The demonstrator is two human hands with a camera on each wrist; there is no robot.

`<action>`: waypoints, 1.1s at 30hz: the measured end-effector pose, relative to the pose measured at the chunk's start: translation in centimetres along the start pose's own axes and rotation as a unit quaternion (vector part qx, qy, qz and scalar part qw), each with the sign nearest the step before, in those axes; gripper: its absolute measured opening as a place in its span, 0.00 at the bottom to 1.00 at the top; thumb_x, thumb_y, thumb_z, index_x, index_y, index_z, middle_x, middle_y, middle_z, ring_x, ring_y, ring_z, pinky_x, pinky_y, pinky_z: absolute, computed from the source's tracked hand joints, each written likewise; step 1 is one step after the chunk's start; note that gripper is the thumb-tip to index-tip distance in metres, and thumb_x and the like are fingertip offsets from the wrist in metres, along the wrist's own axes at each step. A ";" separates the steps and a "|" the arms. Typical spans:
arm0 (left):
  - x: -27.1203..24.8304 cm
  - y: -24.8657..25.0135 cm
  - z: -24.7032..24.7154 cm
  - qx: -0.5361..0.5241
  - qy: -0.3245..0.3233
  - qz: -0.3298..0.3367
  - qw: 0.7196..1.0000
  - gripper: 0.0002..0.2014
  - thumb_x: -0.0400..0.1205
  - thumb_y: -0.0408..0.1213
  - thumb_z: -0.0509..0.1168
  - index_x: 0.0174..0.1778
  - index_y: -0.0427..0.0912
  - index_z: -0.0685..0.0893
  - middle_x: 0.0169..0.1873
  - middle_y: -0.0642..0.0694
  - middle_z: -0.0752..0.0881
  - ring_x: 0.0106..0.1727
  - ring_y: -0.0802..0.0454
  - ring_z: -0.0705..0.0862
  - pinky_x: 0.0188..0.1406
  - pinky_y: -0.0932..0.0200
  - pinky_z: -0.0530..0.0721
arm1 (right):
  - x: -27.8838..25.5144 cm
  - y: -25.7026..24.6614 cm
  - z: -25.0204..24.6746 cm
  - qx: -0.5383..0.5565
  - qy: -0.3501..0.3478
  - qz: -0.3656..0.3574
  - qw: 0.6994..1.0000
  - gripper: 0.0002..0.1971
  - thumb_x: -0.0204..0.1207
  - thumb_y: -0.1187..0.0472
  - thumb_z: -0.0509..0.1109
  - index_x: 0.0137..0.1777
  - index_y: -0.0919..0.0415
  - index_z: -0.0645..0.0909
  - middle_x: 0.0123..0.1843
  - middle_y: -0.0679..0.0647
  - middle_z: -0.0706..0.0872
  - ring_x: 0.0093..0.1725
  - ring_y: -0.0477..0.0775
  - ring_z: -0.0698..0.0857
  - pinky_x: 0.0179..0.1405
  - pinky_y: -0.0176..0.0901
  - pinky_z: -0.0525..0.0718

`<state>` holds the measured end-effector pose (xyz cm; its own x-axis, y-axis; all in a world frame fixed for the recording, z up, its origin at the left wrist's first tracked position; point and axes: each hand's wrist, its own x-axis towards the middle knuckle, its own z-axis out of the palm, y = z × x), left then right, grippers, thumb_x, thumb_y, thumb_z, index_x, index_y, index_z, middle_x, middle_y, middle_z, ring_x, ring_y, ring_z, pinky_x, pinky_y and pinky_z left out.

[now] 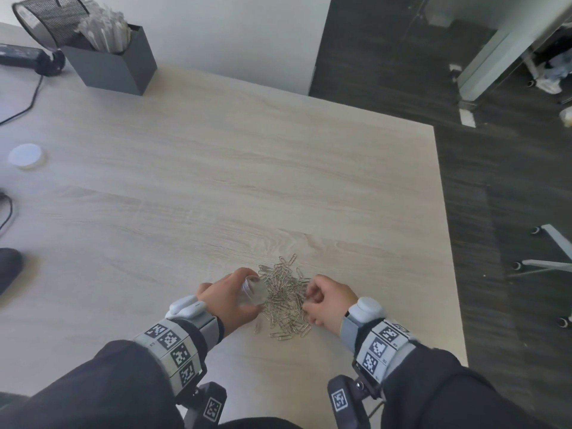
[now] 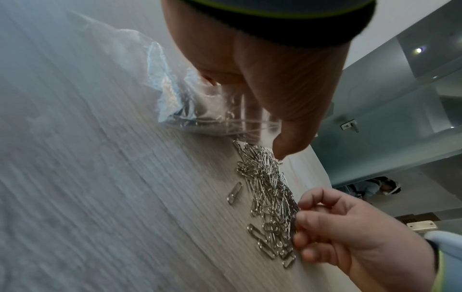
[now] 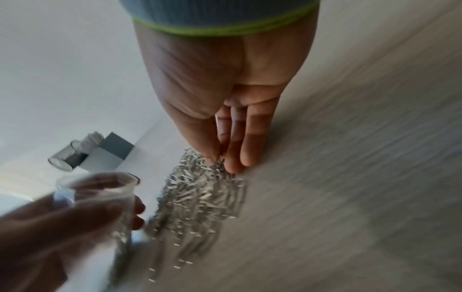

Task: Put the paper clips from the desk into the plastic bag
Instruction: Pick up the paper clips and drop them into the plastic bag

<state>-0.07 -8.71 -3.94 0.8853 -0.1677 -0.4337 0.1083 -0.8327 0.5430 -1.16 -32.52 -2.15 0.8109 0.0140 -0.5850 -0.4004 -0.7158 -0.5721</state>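
Observation:
A pile of silver paper clips (image 1: 286, 300) lies on the light wooden desk (image 1: 247, 181) near its front edge. My left hand (image 1: 223, 297) grips a clear plastic bag (image 1: 255, 292) at the pile's left side, its mouth held open toward the clips. The left wrist view shows the bag (image 2: 190, 106) crumpled under my thumb, with some clips inside it. My right hand (image 1: 312, 297) is at the pile's right edge, fingers curled. In the right wrist view its thumb and fingertips (image 3: 217, 162) pinch some clips (image 3: 200, 197) at the edge of the pile.
A grey box of white wrapped sticks (image 1: 114, 61) and a tipped black mesh cup (image 1: 51, 17) stand at the desk's far left. A white round lid (image 1: 26, 156) and a black cable (image 1: 28, 100) lie at the left. The desk's right edge (image 1: 445, 243) drops to dark floor.

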 end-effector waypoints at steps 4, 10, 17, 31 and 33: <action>-0.1 -0.3 -0.3 -0.004 0.006 -0.005 1.000 0.21 0.72 0.55 0.71 0.57 0.70 0.70 0.50 0.65 0.85 0.51 0.56 0.85 0.60 0.58 0.63 | 0.5 -1.0 -0.7 0.116 0.056 0.006 0.992 0.06 0.72 0.67 0.71 0.40 0.55 0.80 0.32 0.54 0.88 0.27 0.49 0.87 0.31 0.48 0.87; -0.5 -0.3 -0.7 -0.012 0.018 0.000 1.000 0.20 0.75 0.54 0.72 0.57 0.68 0.71 0.49 0.63 0.85 0.49 0.58 0.84 0.63 0.55 0.64 | 1.2 2.0 -2.8 -0.113 0.039 -0.021 0.993 0.28 0.64 0.45 0.79 0.63 0.46 0.76 0.58 0.46 0.77 0.54 0.47 0.80 0.50 0.35 0.78; -0.7 -0.5 -0.6 -0.007 0.002 -0.007 1.000 0.23 0.72 0.56 0.69 0.63 0.64 0.73 0.51 0.61 0.87 0.52 0.58 0.86 0.64 0.56 0.63 | 0.6 0.9 -0.8 -0.220 -0.062 -0.080 0.970 0.54 0.54 0.37 0.81 0.79 0.40 0.56 0.69 0.50 0.64 0.64 0.54 0.77 0.64 0.45 0.79; -1.2 0.3 -0.8 -0.004 -0.015 -0.012 1.000 0.27 0.67 0.59 0.63 0.64 0.63 0.74 0.52 0.60 0.86 0.53 0.57 0.85 0.68 0.53 0.64 | 1.1 -0.1 -0.4 -0.202 -0.006 -0.095 0.975 0.07 0.75 0.57 0.67 0.53 0.53 0.78 0.47 0.47 0.76 0.44 0.51 0.75 0.42 0.39 0.67; -1.2 0.3 -0.8 0.002 -0.010 -0.009 1.000 0.25 0.71 0.57 0.67 0.65 0.63 0.74 0.53 0.60 0.86 0.55 0.57 0.85 0.69 0.53 0.64 | 1.1 0.0 -0.5 -0.197 0.003 -0.092 0.976 0.07 0.74 0.59 0.65 0.51 0.52 0.79 0.46 0.48 0.77 0.44 0.52 0.76 0.41 0.39 0.68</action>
<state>-0.70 -8.34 -2.73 0.8741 -0.1635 -0.4574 0.1221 -0.8375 0.5326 -0.09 -32.84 -2.51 0.8566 0.1649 -0.4890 -0.0528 -0.9146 -0.4008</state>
